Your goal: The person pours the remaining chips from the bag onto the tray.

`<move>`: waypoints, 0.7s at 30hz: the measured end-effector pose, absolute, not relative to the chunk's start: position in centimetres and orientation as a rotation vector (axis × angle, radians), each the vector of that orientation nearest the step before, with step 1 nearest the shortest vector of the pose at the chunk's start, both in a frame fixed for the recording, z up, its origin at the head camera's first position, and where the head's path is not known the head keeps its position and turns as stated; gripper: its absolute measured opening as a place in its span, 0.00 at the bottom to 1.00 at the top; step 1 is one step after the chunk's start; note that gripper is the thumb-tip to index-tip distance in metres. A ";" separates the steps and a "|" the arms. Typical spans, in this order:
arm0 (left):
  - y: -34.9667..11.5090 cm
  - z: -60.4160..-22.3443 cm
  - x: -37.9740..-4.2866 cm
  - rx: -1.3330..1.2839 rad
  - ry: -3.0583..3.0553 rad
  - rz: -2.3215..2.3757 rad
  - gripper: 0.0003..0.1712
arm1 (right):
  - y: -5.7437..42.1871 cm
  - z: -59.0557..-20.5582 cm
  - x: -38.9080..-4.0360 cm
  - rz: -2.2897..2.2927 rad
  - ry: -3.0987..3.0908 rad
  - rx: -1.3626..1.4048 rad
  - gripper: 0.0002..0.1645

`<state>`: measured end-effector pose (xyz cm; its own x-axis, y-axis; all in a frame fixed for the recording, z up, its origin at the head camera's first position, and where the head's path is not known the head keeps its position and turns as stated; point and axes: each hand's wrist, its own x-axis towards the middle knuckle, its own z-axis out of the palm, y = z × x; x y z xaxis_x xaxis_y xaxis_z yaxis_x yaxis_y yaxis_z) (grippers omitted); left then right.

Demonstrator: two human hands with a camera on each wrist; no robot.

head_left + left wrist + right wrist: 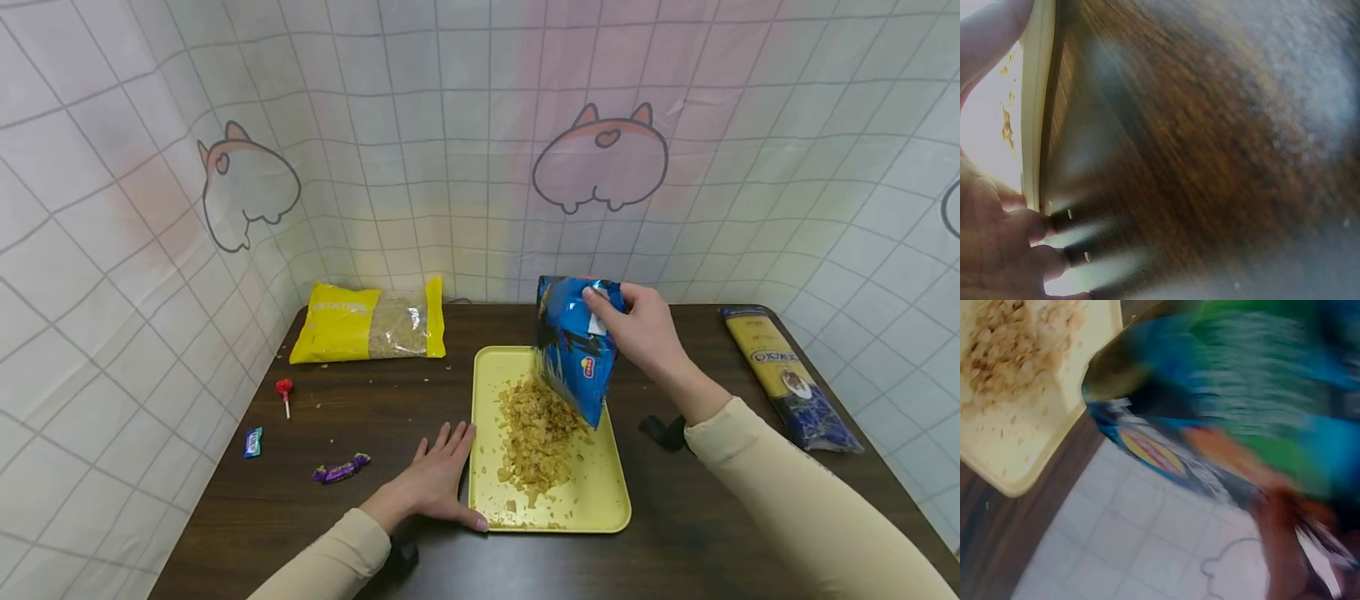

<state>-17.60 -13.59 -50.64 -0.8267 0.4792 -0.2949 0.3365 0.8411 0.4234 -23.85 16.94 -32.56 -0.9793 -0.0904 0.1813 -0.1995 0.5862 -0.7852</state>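
Observation:
A blue chip bag hangs tilted, mouth down, over a yellow tray; my right hand pinches its upper part, thumb on the near face. The bag is motion-blurred in the right wrist view, where its open mouth faces the tray side. Crushed chips lie heaped along the tray's middle. With fingers spread, my left hand rests against the tray's left edge, thumb at the near left corner. In the left wrist view its fingers reach along the tray rim.
A yellow bag with a clear window lies at the back left. On the left are a red lollipop, a small blue-green packet and a purple-wrapped candy. A long pasta packet lies at the right edge. Grid-patterned curtains stand around the dark table.

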 end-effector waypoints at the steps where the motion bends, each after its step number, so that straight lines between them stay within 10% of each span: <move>1: -13.6 -50.6 -17.6 0.608 2.625 0.502 0.82 | 16.8 -32.7 -24.0 1.369 -2.659 0.241 0.29; 21: -13.6 -50.4 -17.6 0.606 2.608 0.507 0.81 | 15.0 -33.7 -20.7 1.565 -2.711 0.537 0.24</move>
